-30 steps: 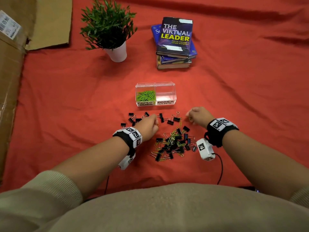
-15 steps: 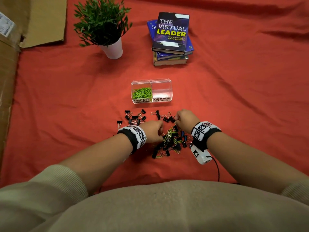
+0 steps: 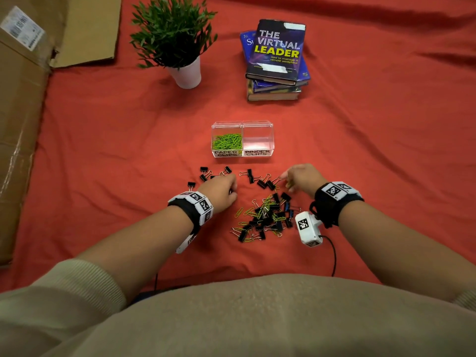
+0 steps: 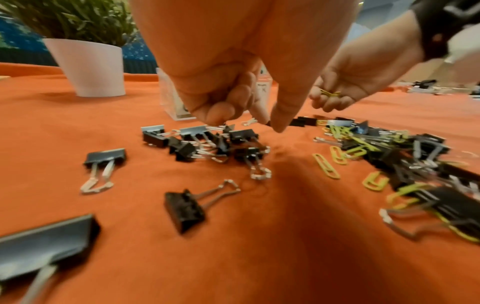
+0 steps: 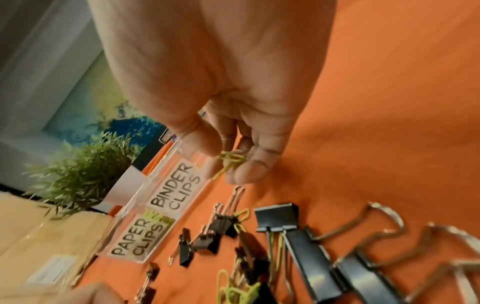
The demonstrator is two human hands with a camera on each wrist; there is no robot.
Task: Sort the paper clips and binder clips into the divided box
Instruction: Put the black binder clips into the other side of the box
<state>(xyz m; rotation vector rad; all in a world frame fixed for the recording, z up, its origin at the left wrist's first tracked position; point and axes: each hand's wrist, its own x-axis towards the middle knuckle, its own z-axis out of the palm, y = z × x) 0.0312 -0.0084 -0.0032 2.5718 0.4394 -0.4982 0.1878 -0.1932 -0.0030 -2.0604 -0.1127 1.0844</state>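
Note:
The clear divided box [image 3: 242, 153] stands past the clips; its left cell, labelled PAPER CLIPS, holds green paper clips [image 3: 228, 141], and its BINDER CLIPS cell [image 3: 257, 140] looks empty. A mixed pile [image 3: 268, 215] of black binder clips and green paper clips lies between my hands. My left hand [image 3: 226, 188] hovers by a separate group of binder clips [image 3: 208, 173], fingers curled, thumb and forefinger pinching a small black binder clip [image 4: 269, 123]. My right hand [image 3: 289, 177] is at the pile's far right, in front of the box [image 5: 168, 195], holding green paper clips [image 5: 231, 160] in its curled fingers.
A potted plant [image 3: 180, 47] and a stack of books [image 3: 278, 60] stand behind the box. Cardboard [image 3: 20, 124] runs along the left edge. A cable [image 3: 333, 253] trails from the right wrist camera. Red cloth covers the whole surface.
Half a second ago both hands were together in the pile. Now they have parted: the left has gone left to the binder clip group, the right to the right, with paper clips in it.

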